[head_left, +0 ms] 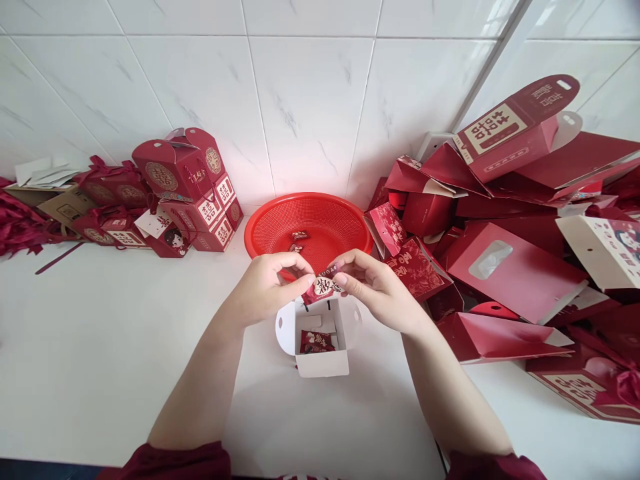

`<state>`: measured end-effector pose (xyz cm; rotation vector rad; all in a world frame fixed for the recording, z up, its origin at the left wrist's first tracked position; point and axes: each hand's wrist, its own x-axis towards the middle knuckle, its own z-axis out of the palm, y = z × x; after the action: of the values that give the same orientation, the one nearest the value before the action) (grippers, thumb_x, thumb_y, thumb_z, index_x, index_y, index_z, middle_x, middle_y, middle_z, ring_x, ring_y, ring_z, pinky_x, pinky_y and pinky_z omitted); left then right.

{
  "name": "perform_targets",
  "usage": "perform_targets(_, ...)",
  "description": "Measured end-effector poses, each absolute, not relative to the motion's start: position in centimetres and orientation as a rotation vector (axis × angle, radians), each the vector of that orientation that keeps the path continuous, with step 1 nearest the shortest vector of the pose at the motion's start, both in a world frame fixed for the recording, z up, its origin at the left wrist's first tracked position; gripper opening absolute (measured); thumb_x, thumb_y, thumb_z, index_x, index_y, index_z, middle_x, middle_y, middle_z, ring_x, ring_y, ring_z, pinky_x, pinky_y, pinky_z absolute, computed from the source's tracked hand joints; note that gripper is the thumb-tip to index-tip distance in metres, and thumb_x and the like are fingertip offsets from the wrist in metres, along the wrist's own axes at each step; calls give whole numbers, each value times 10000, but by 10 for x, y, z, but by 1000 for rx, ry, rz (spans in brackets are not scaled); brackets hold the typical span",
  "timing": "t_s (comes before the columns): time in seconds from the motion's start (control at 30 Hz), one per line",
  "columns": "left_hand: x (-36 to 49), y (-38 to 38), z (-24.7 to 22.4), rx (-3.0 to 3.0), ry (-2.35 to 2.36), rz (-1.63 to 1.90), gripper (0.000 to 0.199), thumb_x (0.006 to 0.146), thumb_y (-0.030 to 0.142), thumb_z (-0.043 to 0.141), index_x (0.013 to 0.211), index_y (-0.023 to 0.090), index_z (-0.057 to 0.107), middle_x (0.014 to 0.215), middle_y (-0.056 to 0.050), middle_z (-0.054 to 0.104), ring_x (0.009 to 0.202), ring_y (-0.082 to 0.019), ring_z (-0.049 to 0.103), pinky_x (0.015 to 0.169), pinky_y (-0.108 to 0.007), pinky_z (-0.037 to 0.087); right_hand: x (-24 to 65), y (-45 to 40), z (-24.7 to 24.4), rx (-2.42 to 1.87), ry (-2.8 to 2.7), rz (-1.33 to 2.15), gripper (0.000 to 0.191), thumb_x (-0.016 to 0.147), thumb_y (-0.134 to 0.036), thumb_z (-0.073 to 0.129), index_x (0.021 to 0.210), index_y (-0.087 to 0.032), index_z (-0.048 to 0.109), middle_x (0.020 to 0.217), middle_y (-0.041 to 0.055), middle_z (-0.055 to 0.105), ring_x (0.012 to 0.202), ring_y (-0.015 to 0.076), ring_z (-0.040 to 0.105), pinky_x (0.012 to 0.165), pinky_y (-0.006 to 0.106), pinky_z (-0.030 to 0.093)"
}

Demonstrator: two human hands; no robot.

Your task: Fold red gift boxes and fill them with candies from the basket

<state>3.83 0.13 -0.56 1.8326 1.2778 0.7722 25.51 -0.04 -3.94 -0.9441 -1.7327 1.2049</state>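
Observation:
Both hands meet near the middle, above an open box. My left hand (283, 285) pinches the left end of a red candy packet (324, 287) with white patches and dark characters. At its right end, the fingers of my right hand (367, 285) are closed on the same packet. Below them stands the open white-lined box (323, 363), its flaps spread, with dark red packets (317, 341) lying inside. Just behind the hands is a red perforated basket (310, 200) holding a few small packets (299, 235); its front rim is partly hidden by the hands.
A heap of red boxes (517, 270), some unfolded, covers the right side. Stacked red gift boxes (193, 190) stand at the back left, beside white cards (47, 173) and red ribbon (23, 220). A tiled wall (310, 100) rises behind the white table (125, 347).

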Motion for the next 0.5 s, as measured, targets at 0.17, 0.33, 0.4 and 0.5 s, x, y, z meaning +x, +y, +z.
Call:
perform_targets(0.17,36,8,-10,1852,1287,816,136,868,309,612,856,200,693,864,-21,710,836,-171,662,672,-240,531,257,8,-46,-894,-1693,1213,209,939,-400,602,907,-194,598,835,10,614,747,132,578,715,275,486)
perform_targets(0.33,31,17,-14,1854,1392,800,192,869,384,633,903,220,727,936,-27,739,884,-193,675,788,-293,525,262,21,-52,-862,-1522,1328,229,905,-411,649,880,-189,599,796,5,644,737,130,626,726,279,503)
perform_targets(0.4,29,18,-15,1862,1404,747,226,885,404,608,885,221,739,944,-29,743,888,-202,673,776,-299,514,263,26,-55,-862,-1478,1363,237,898,-413,660,876,-184,602,782,5,660,730,126,630,718,272,491)
perform_targets(0.5,28,19,-16,1836,1371,690,266,901,434,585,887,219,742,949,-33,740,895,-209,664,749,-297,501,264,30,-58,-849,-1452,1411,234,901,-407,661,884,-179,609,777,4,664,730,120,617,714,265,473)
